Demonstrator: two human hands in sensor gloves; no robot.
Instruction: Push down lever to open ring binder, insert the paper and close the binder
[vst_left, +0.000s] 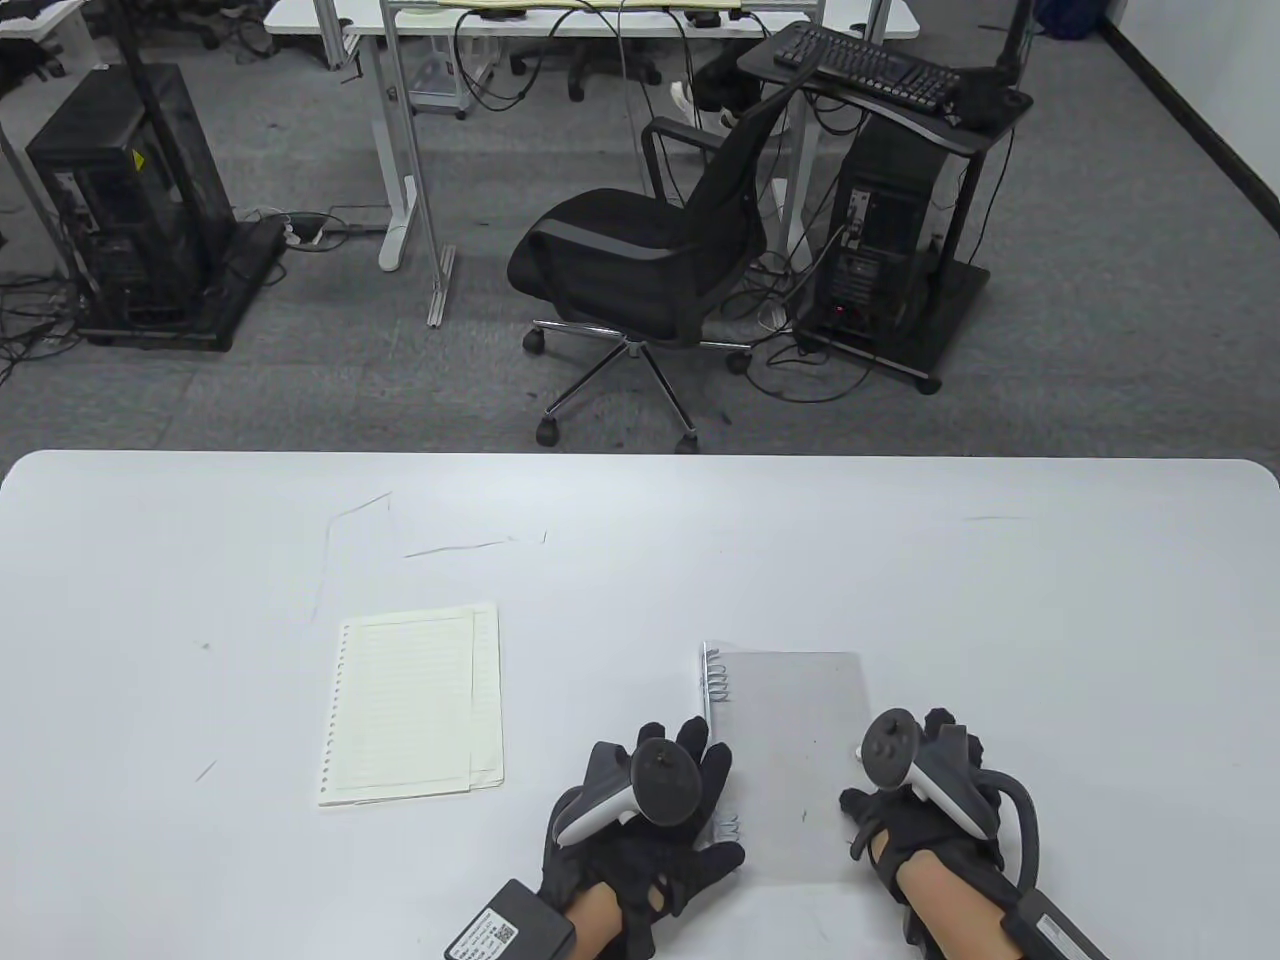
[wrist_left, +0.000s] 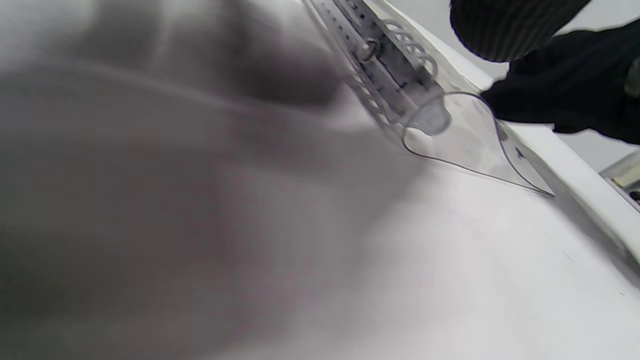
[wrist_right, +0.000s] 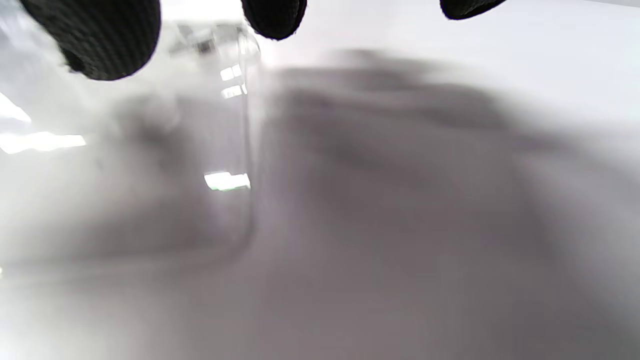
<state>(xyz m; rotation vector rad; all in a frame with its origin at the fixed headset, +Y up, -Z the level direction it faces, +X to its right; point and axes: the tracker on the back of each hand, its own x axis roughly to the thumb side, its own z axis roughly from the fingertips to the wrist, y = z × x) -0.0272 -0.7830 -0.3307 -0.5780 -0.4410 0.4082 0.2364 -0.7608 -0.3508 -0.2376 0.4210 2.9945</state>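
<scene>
**Binder job barely started**

Clear-covered ring binder (vst_left: 790, 740) sits lower centre of the table view, cover down. Paper stack (vst_left: 412, 705) lies untouched to its left. Left hand (vst_left: 645, 800) rests relaxed on the spine; right hand (vst_left: 925, 790) is at the right edge, grip unclear. White counter (vst_left: 1050, 620); office chair (vst_left: 650, 250) and PC towers behind.

My binder (vst_left: 790, 745) lies flat and shut in the lower right of centre of the table view, a clear frosted cover with metal rings (vst_left: 718, 678) down its left edge; in the left wrist view its spine strip and rings (wrist_left: 407, 47) run from the top middle toward the right, and one clear cover corner (wrist_left: 465, 140) curls up off the table. The paper (vst_left: 415, 705), a cream lined stack with punched holes along its left edge, lies flat well to the binder's left, slightly fanned at its right side.
</scene>
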